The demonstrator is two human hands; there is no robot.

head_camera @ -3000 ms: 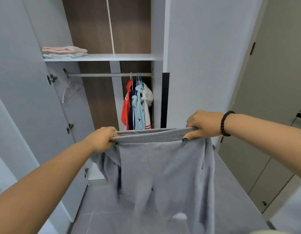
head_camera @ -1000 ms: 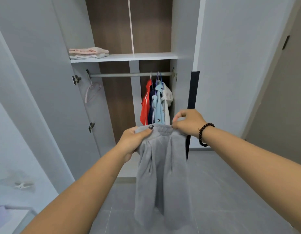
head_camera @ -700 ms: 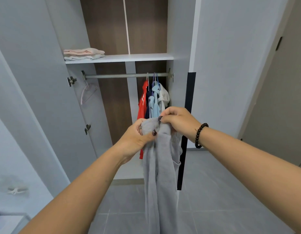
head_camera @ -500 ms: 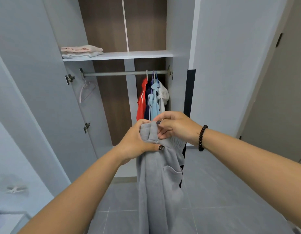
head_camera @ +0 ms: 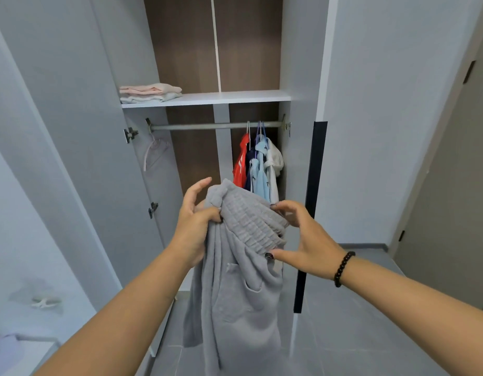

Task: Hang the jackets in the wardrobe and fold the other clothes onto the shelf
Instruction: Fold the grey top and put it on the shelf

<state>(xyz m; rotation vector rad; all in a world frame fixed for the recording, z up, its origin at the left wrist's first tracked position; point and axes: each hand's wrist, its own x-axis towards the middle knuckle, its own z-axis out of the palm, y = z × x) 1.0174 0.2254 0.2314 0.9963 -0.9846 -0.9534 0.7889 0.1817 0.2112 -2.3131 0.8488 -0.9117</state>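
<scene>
- I have the grey sweatpants (head_camera: 235, 280) held up in front of the open wardrobe (head_camera: 72, 131), waistband on top and legs hanging straight down toward the floor, so the long axis runs vertical.
- My left hand (head_camera: 195, 226) grips the left end of the waistband: the thumb and lower fingers pinch a bunch of cloth, while the index finger sticks out loose above it.
- My right hand (head_camera: 302, 240) sits at the right end of the waistband with its fingers spread wide. The fingertips touch the elastic above and the thumb touches below, more a light bracket than a closed grip.
- The weight, as I judge it, hangs from the left hand, with the right only steadying.
- The relation that matters: the free length of the pants lies below both hands, and the shelf (head_camera: 235, 97) lies above and beyond them, with the folded clothes (head_camera: 149, 92) stacked at its left end.
- The jackets (head_camera: 259, 166) hang on the rail (head_camera: 208, 126) directly behind the waistband, apart from it.
- I reckon the next move is to fold the legs up toward the waistband, and the right hand is freer to reach down for them.
</scene>
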